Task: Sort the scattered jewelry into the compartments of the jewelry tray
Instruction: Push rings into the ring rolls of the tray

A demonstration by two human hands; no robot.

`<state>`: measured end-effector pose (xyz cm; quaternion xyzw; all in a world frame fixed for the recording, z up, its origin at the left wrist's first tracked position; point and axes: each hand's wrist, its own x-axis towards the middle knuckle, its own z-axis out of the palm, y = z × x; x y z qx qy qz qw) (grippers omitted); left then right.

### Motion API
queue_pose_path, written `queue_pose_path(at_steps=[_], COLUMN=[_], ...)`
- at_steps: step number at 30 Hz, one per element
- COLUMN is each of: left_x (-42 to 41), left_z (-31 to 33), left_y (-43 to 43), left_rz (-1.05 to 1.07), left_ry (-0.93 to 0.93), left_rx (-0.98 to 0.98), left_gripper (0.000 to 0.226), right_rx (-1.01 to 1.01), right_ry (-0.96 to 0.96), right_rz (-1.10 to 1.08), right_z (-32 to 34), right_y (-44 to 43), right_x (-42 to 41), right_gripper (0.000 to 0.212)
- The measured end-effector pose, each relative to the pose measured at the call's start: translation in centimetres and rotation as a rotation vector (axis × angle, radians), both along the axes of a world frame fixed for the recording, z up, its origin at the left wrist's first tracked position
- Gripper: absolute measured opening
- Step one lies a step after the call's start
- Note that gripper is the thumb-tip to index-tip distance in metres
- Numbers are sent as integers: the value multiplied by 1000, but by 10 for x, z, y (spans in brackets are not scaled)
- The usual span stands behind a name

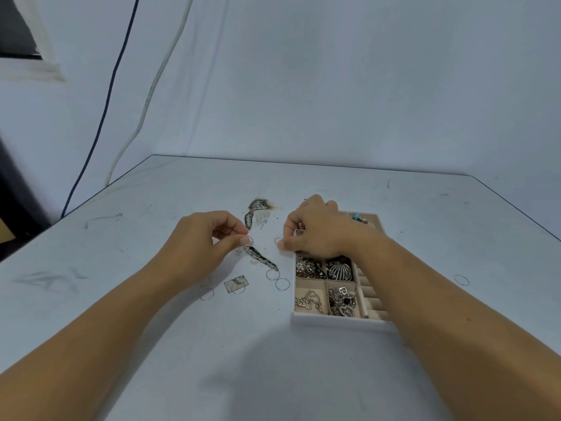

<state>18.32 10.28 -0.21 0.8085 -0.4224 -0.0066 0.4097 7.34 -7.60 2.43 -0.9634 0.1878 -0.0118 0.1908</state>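
Note:
A white jewelry tray (334,323) with beige compartments sits right of centre, holding brooches, chains and pendants. My left hand (200,241) pinches a thin silver ring (248,240) just above the table. My right hand (315,230) lies over the tray's left rim, thumb and fingers curled at another thin ring (277,240) on the table. More thin rings lie loose: two (277,279) near the tray's left side, one (207,294) nearer me, one (461,280) far right. A long dark patterned piece (261,257) and a small clear packet (236,284) lie between my hands.
A second dark patterned piece (256,208) and tiny sparkling bits (263,220) lie behind my hands. The pale table (182,360) ends at a back edge against a white cloth backdrop. Two cables (121,71) hang at the left.

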Motion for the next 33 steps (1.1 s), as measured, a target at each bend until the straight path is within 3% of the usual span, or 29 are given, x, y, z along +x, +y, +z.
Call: queue_pose_path(at_steps=[4,17,25,33], left_x=[-18,-87,-97,-98], left_z=[12,28,15,1], left_y=[-3,-48,-100,-111], left_rz=[-59,-285,-273,-269], left_ry=[-15,-36,-85,-219], left_rx=[-15,-28,63,141], left_gripper=[7,9,13,0], right_rx=[247,19,57,95], right_ry=[-237,-484,-558,-568], right_rz=[35,-124,-144,-63], right_z=[10,-1,-29,-33], right_y=[-9,-60,-81,-80], right_x=[-27,-134,-134,-142], right_gripper=[17,14,9,6])
